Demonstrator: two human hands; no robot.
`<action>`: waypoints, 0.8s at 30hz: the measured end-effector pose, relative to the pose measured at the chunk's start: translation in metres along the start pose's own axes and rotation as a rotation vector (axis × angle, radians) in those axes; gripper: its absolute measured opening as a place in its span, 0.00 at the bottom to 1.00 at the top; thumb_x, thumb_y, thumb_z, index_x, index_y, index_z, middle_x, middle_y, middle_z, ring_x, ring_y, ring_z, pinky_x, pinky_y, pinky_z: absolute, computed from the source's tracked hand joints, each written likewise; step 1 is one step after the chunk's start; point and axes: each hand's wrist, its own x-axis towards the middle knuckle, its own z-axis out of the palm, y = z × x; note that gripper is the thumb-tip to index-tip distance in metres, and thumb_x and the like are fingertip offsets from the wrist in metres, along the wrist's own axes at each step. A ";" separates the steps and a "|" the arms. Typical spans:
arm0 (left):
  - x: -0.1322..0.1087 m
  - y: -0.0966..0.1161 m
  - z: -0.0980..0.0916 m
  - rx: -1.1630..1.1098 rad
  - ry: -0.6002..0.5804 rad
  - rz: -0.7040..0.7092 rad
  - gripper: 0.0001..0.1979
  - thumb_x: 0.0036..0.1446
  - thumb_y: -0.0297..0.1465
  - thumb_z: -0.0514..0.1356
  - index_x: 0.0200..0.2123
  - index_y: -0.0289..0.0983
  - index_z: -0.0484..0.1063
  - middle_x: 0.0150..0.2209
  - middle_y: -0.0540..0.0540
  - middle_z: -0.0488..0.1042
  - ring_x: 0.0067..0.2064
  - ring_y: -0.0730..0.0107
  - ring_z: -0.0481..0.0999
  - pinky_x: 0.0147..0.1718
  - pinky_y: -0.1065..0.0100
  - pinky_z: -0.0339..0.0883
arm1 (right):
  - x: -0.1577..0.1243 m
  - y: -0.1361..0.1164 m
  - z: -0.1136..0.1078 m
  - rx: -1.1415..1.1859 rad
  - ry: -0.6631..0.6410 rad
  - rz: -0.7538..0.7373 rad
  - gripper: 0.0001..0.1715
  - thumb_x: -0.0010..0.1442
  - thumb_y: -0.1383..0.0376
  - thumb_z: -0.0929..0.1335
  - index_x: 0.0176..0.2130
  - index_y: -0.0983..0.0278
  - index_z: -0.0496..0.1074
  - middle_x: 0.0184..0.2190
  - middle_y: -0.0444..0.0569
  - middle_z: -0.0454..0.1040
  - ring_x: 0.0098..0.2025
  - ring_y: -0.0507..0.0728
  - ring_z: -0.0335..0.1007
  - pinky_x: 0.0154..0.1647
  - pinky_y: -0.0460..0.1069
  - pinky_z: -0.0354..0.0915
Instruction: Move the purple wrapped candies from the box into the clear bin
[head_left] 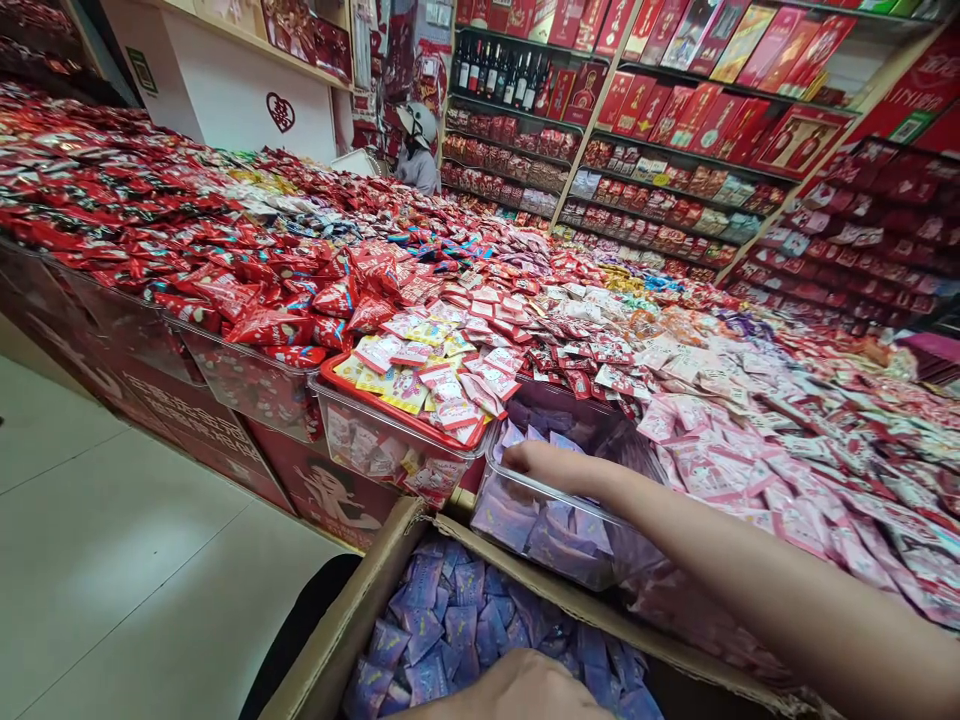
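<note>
Red double-happiness character [280, 112] on white wall, far left. Long table [150, 420] with red front panels, heaped with red and pink packets. Brown cardboard carton [360, 610] at its foot, packed with purple foil sachets [457, 620]; print too small to read. Left hand [510, 690] above them at picture's bottom edge, grip cut off, hold impossible to tell. Clear plastic tub [499, 500] just beside carton, holding more purple sachets. Right hand [547, 465] over tub's open top, grip slightly curled; whether anything held, cannot tell. Red gift boxes [795, 140] on shelves, far right.
</note>
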 end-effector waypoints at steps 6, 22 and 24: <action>0.002 0.005 -0.007 0.026 0.003 -0.016 0.07 0.51 0.35 0.58 0.35 0.41 0.69 0.28 0.55 0.76 0.29 0.75 0.74 0.20 0.77 0.59 | -0.004 0.000 0.002 0.182 -0.124 0.003 0.10 0.47 0.71 0.62 0.29 0.66 0.71 0.20 0.42 0.71 0.20 0.47 0.63 0.20 0.41 0.57; -0.001 0.013 -0.016 0.021 0.033 -0.050 0.06 0.54 0.34 0.54 0.31 0.41 0.69 0.26 0.54 0.76 0.29 0.73 0.75 0.24 0.78 0.64 | 0.002 0.009 0.006 0.384 -0.173 0.018 0.13 0.38 0.65 0.72 0.27 0.67 0.70 0.17 0.41 0.71 0.22 0.50 0.68 0.22 0.42 0.62; -0.001 0.014 -0.017 0.025 0.018 -0.053 0.05 0.54 0.34 0.54 0.31 0.41 0.69 0.26 0.54 0.76 0.28 0.73 0.75 0.23 0.77 0.64 | 0.001 0.009 0.005 0.395 -0.186 0.014 0.11 0.38 0.66 0.72 0.27 0.67 0.70 0.17 0.40 0.71 0.22 0.50 0.68 0.21 0.42 0.62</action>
